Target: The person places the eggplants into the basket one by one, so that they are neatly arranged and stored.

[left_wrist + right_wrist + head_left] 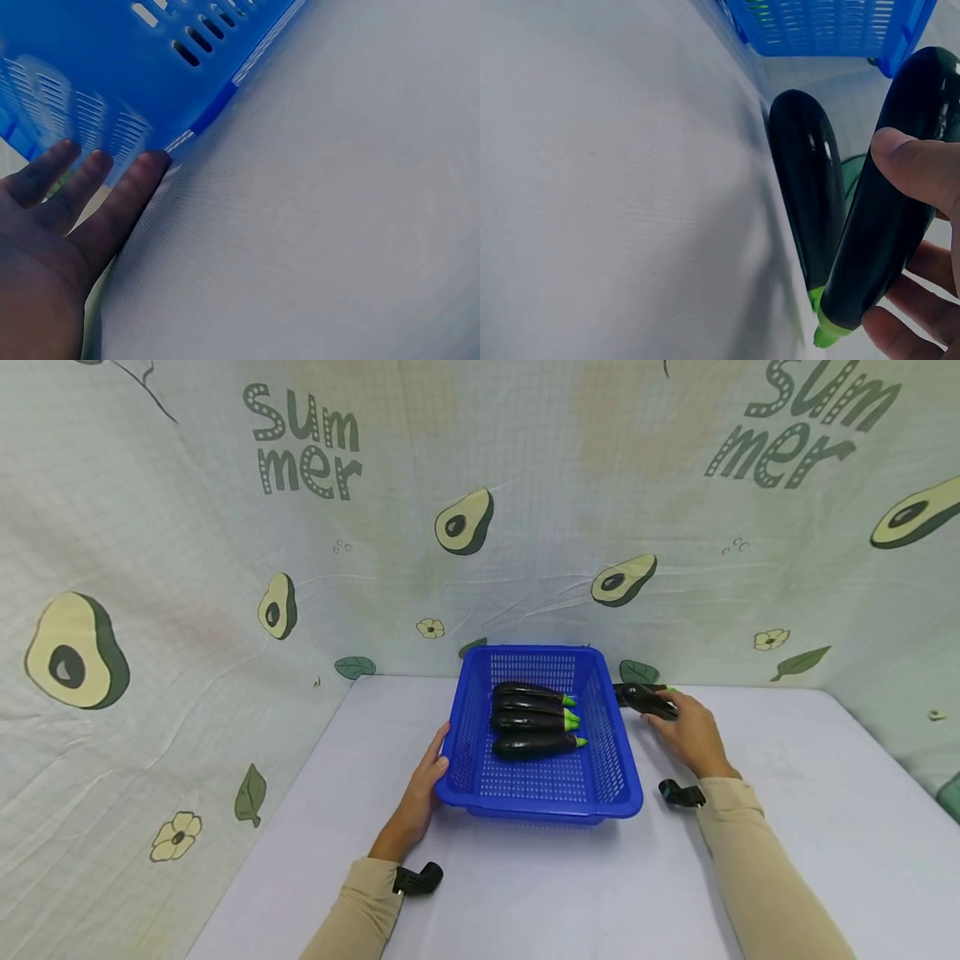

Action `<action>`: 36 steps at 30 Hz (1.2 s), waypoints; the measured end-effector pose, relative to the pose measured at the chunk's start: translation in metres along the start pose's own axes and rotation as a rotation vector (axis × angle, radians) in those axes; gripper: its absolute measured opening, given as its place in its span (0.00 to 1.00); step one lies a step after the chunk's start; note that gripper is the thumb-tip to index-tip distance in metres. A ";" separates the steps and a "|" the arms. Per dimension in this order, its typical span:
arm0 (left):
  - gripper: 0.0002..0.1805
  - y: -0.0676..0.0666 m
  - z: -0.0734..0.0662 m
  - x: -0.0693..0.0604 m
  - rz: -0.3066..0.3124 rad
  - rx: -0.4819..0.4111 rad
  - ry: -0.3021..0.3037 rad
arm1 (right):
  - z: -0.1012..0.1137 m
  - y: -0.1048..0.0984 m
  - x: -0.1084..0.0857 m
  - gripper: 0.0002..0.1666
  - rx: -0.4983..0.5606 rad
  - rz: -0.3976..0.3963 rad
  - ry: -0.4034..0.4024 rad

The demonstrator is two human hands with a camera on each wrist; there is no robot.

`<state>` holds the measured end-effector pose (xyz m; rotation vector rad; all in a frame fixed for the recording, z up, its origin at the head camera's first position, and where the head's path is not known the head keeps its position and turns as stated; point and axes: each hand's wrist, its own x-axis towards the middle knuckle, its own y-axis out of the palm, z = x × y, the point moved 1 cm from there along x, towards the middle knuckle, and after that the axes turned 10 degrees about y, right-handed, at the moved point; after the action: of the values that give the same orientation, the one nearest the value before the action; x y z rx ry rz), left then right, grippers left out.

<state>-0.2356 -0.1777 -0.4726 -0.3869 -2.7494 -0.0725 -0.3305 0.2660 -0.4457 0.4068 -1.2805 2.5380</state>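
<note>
A blue plastic basket [540,808] holds several dark eggplants [534,745] lying side by side, their green stems pointing right. My left hand [422,789] rests against the basket's left side; in the left wrist view its fingers [120,202] reach fairly straight to the slotted wall. Right of the basket, my right hand [693,732] grips an eggplant [649,701] between thumb and fingers. In the right wrist view this held eggplant [881,217] is tilted, its green stem end low. Another eggplant [804,180] lies just beside it, partly hidden behind it in the head view.
A white table [517,893] bears the basket. Behind it hangs a pale cloth [525,602] printed with avocados, leaves and lettering; it also runs along the left and right sides. A black wrist device [417,879] sits on the left sleeve, and another [681,793] on the right.
</note>
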 end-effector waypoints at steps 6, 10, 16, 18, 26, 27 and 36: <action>0.33 0.000 -0.001 0.000 0.007 -0.003 -0.004 | 0.002 -0.002 -0.008 0.32 0.024 -0.018 -0.001; 0.33 0.000 -0.001 0.000 0.008 -0.012 0.001 | 0.002 -0.003 -0.010 0.32 0.037 -0.030 -0.006; 0.32 -0.001 -0.001 -0.001 0.005 -0.007 -0.009 | 0.009 -0.008 -0.010 0.31 0.054 -0.069 -0.046; 0.33 -0.001 -0.001 0.000 0.004 -0.004 -0.008 | 0.011 -0.011 -0.009 0.31 0.057 -0.079 -0.052; 0.32 -0.001 -0.003 0.002 -0.013 -0.001 -0.008 | 0.015 -0.017 -0.007 0.31 0.027 -0.059 -0.037; 0.32 -0.001 -0.003 0.002 -0.016 0.001 -0.009 | 0.015 -0.018 -0.007 0.32 0.019 -0.054 -0.032; 0.32 0.000 -0.003 0.000 -0.007 -0.003 -0.012 | 0.025 -0.027 -0.011 0.34 -0.019 -0.029 -0.039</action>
<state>-0.2343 -0.1781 -0.4703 -0.3805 -2.7629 -0.0768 -0.3077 0.2601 -0.4159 0.4694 -1.3018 2.5038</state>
